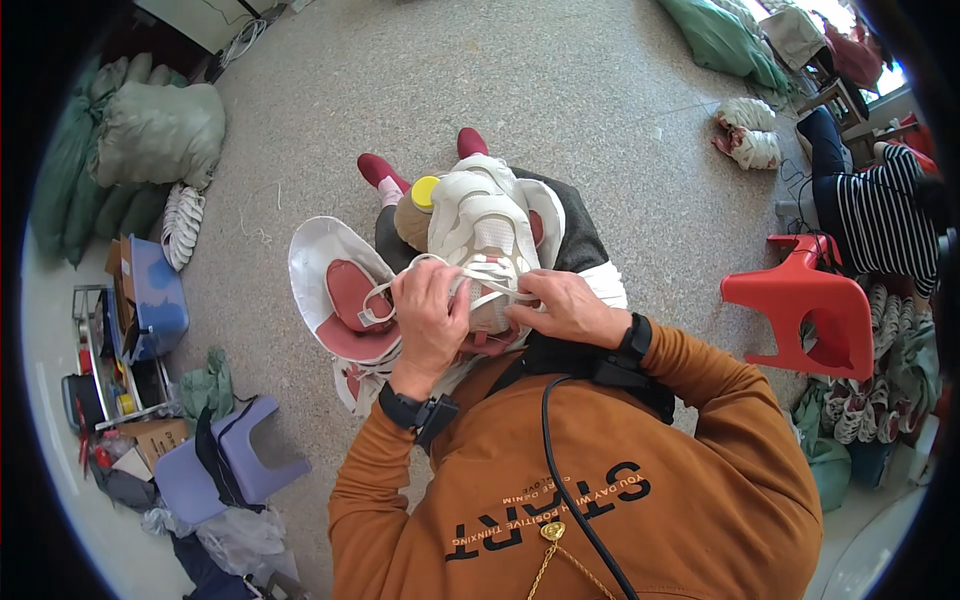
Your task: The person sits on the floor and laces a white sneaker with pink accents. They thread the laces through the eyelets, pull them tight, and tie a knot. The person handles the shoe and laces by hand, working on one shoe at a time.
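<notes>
A white and beige shoe upper (490,205) lies across my lap, its toe away from me and its tongue close to my body. My left hand (432,310) is closed on a white shoelace (376,300) at the left of the eyelets, and a loop of it hangs by the fingers. At the right of the lacing, my right hand (568,308) pinches the lace near the top eyelets. Its fingertips press against the upper. To the left rests another white piece with a pink lining (352,296). A yellow cap (425,191) shows beside the shoe upper.
A red plastic stool (805,300) stands at right, near a person in a striped top (880,215) and rows of shoe uppers (868,410). At left are a purple stool (225,455), a blue bin (158,298) and stuffed sacks (160,130). Bundled uppers (750,135) lie far right.
</notes>
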A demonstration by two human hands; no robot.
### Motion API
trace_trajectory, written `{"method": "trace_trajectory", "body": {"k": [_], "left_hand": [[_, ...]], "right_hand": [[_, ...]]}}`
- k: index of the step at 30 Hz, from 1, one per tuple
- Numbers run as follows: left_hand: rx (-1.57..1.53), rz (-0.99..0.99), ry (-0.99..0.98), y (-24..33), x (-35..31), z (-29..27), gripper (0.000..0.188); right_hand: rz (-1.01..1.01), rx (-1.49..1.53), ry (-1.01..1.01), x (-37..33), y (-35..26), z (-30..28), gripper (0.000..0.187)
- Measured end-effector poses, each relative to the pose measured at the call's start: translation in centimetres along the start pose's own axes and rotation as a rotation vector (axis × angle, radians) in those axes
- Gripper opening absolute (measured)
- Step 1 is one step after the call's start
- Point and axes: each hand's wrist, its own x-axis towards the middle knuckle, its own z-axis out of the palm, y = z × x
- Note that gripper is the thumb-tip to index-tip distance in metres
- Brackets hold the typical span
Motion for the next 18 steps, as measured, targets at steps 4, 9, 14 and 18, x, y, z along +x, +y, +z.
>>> {"method": "trace_trajectory", "body": {"k": [4, 9, 14, 18], "left_hand": [[0.112, 0.147, -0.176, 1.3, -0.5, -0.6, 0.023], [0.240, 0.293, -0.251, 0.5, 0.5, 0.8, 0.013], [0.229, 0.274, -0.264, 0.1, -0.6, -2.4, 0.006], [0.339, 0.080, -0.235, -2.3, -4.5, -9.0, 0.006]], "right_hand": [[-0.026, -0.121, 0.028, 0.6, -0.4, 1.0, 0.038], [0.002, -0.141, 0.024, 0.8, 0.1, 1.0, 0.026], [-0.057, -0.093, 0.127, 1.2, 0.6, 0.3, 0.017], [-0.090, -0.042, 0.178, 1.3, 1.8, 0.5, 0.015]]}}
